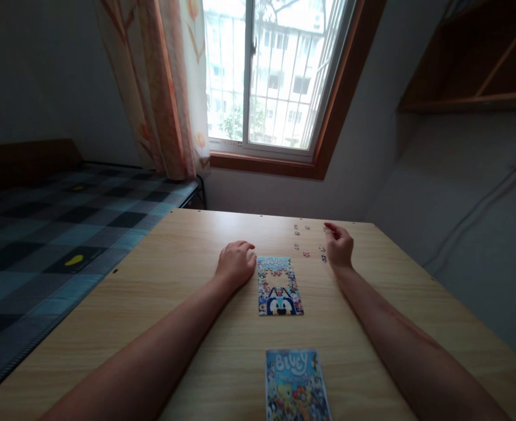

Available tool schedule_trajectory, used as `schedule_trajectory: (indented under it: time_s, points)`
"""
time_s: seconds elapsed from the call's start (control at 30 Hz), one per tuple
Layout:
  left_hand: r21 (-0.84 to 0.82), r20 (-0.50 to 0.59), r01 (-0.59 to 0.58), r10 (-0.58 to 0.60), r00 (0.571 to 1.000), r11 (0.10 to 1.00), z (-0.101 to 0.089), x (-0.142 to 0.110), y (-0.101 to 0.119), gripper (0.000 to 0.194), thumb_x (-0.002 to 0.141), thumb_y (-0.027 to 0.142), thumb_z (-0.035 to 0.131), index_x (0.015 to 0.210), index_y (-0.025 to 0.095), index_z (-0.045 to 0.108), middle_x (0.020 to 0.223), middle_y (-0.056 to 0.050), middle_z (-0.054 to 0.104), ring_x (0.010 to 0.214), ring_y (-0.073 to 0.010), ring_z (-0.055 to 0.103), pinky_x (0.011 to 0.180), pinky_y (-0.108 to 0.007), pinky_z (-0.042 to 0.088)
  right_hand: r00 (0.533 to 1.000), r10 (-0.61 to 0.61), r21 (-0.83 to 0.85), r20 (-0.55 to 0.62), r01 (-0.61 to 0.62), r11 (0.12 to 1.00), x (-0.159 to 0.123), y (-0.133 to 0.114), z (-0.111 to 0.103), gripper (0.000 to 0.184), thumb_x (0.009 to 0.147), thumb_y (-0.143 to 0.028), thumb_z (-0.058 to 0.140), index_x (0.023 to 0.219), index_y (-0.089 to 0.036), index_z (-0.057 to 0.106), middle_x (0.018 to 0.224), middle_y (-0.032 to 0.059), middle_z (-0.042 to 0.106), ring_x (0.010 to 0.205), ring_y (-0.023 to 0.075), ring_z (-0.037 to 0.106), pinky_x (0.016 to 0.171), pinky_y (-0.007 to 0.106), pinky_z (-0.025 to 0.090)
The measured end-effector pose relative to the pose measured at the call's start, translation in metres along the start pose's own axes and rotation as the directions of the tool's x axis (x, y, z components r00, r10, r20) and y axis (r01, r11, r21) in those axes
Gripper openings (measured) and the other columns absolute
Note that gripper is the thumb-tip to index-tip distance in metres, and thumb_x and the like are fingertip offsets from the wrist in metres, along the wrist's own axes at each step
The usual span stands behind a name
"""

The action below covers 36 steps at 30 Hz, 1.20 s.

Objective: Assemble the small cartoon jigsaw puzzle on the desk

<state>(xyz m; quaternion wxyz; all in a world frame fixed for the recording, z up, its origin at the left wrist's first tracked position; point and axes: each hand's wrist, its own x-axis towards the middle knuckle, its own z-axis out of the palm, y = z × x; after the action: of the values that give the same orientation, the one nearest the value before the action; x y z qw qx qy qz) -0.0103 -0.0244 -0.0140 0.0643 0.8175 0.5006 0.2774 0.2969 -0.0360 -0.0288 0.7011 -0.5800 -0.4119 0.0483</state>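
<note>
A jigsaw puzzle [281,307] lies flat on the table, with a blue cartoon dog's face along its near edge and a gap in its middle where bare wood shows. My left hand [237,262] rests on the tabletop just left of the puzzle, fingers loosely bent and holding nothing. Farther right, my right hand [340,245] has its fingertips together at a small puzzle piece [325,228]; the fingers partly cover it. Several loose puzzle pieces [306,254] are scattered between the puzzle and my right hand.
A picture card or box marked "BLUEY" [297,386] lies at the table's near edge. The wooden table [161,327] stands beside a bed with a checked cover [78,234]. Behind it are a curtain [170,88] and window [279,76]; a shelf [473,102] hangs at right.
</note>
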Motion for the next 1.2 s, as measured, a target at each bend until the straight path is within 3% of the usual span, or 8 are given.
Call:
schedule_trajectory:
  time_s: [0.1,0.2,0.33,0.5,0.63,0.8,1.2]
  points:
    - [-0.045,-0.05,-0.054,0.052,0.997,0.998,0.001,0.0,-0.002,0.025,0.085,0.021,0.063,0.109,0.021,0.073,0.123,-0.009,0.071,0.118,-0.0292,0.061,0.106,-0.047,0.048,0.981,-0.03,0.073,0.192,0.016,0.997,-0.025,-0.029,0.014,0.03,0.081,-0.043,0.073,0.098,-0.02,0.079,0.09,0.009,0.077,0.076,0.0227,0.067,0.071,0.038,0.055]
    - [-0.097,-0.136,-0.168,0.154,0.979,0.981,-0.001,0.0,-0.001,0.021,0.087,0.02,0.065,0.106,0.022,0.073,0.119,-0.008,0.072,0.116,-0.027,0.062,0.105,-0.047,0.049,0.92,0.003,0.225,0.392,-0.099,0.969,-0.049,-0.053,0.03,0.026,0.074,-0.042,0.083,0.089,-0.021,0.08,0.08,0.0064,0.076,0.073,0.0214,0.067,0.068,0.037,0.054]
    - [-0.144,-0.251,-0.343,0.301,0.92,0.928,-0.006,-0.004,0.006,0.013,0.091,0.026,0.069,0.103,0.024,0.073,0.109,-0.005,0.074,0.108,-0.0242,0.064,0.099,-0.045,0.053,0.854,0.086,0.292,0.513,-0.268,0.918,-0.074,-0.073,0.042,0.023,0.071,-0.041,0.084,0.082,-0.022,0.078,0.074,0.0035,0.074,0.064,0.0172,0.062,0.059,0.033,0.051]
    - [-0.125,-0.321,-0.433,0.376,0.869,0.893,-0.01,-0.009,0.014,0.019,0.09,0.033,0.073,0.107,0.023,0.07,0.106,-0.006,0.073,0.105,-0.0239,0.064,0.094,-0.043,0.055,0.806,0.221,0.282,0.548,-0.427,0.859,-0.086,-0.076,0.048,0.023,0.07,-0.039,0.084,0.081,-0.021,0.076,0.068,0.0016,0.071,0.052,0.0121,0.051,0.047,0.028,0.04]
    - [-0.099,-0.319,-0.424,0.374,0.871,0.9,-0.01,-0.01,0.015,0.02,0.091,0.035,0.072,0.106,0.023,0.069,0.105,-0.006,0.072,0.104,-0.0237,0.064,0.093,-0.042,0.055,0.77,0.219,0.263,0.6,-0.448,0.854,-0.09,-0.077,0.049,0.024,0.069,-0.039,0.084,0.083,-0.021,0.076,0.068,0.0009,0.071,0.052,0.012,0.051,0.046,0.027,0.038]
    - [-0.086,-0.303,-0.396,0.355,0.884,0.914,-0.01,-0.009,0.014,0.017,0.092,0.035,0.069,0.104,0.023,0.07,0.102,-0.006,0.073,0.103,-0.0239,0.064,0.093,-0.042,0.055,0.704,0.227,0.225,0.673,-0.487,0.844,-0.091,-0.082,0.046,0.03,0.067,-0.039,0.085,0.091,-0.024,0.077,0.073,0.0007,0.073,0.058,0.0143,0.057,0.049,0.028,0.041]
    - [-0.079,-0.292,-0.439,0.4,0.869,0.895,-0.009,-0.009,0.013,0.021,0.097,0.027,0.06,0.113,0.023,0.073,0.103,-0.006,0.073,0.099,-0.0215,0.065,0.091,-0.039,0.055,0.658,0.112,0.277,0.745,-0.457,0.845,-0.092,-0.073,0.045,0.032,0.07,-0.039,0.087,0.097,-0.025,0.079,0.084,0.003,0.078,0.075,0.0196,0.07,0.064,0.033,0.054]
